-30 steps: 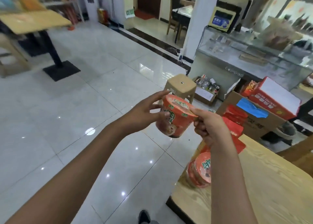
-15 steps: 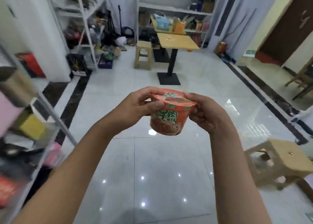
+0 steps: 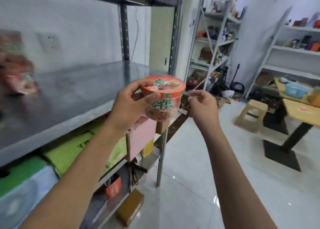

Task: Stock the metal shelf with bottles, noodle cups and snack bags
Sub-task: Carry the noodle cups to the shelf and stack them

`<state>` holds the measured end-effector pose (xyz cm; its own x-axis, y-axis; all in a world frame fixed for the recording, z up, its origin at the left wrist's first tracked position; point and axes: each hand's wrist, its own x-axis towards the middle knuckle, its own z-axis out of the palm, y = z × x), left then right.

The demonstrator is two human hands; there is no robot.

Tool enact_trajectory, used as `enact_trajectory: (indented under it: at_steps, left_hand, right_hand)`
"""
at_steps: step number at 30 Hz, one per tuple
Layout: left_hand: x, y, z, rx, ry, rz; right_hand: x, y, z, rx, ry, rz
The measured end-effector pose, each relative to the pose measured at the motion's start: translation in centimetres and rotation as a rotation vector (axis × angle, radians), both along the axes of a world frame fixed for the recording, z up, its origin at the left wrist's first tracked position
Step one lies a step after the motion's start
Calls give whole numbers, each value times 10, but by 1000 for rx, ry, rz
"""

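Since half a second ago the view has swung from the open floor to the metal shelf, and the right hand has come off the cup, which only the left hand now carries. The left hand (image 3: 131,106) is grasping the orange, film-wrapped noodle cup with green lettering (image 3: 162,96), its thumb across the cup's side below the rim and its fingers curled round the far side of the lid. The cup is upright, in the air, just in front of the right end of the grey metal shelf board (image 3: 65,97), level with its near edge. The right hand (image 3: 202,105) is just right of the cup, apart from it, its fingers curled in; whether it pinches anything cannot be told.

Far left on that board lies a blurred red snack bag (image 3: 18,69). Under the board, a pink box (image 3: 143,135) sits near a green carton (image 3: 72,149) and a light-blue package (image 3: 22,201) at the near left. A brown box (image 3: 130,209) lies on the white tiled floor (image 3: 199,176) by the shelf's foot. To the right stand a beige plastic stool (image 3: 251,112) and a wooden tabletop on a black base (image 3: 301,111).
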<state>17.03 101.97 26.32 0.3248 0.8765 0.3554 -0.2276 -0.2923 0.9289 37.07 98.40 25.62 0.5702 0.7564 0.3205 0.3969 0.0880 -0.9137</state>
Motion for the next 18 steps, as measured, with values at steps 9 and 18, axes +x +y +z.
enact_trajectory:
  at_steps: [9, 18]
  left_hand:
    - [-120, 61, 16, 140, -20, 547]
    - [-166, 138, 10, 99, 67, 855]
  right_hand:
    - [-133, 139, 6, 76, -172, 474]
    - [-190, 247, 3, -69, -349, 756]
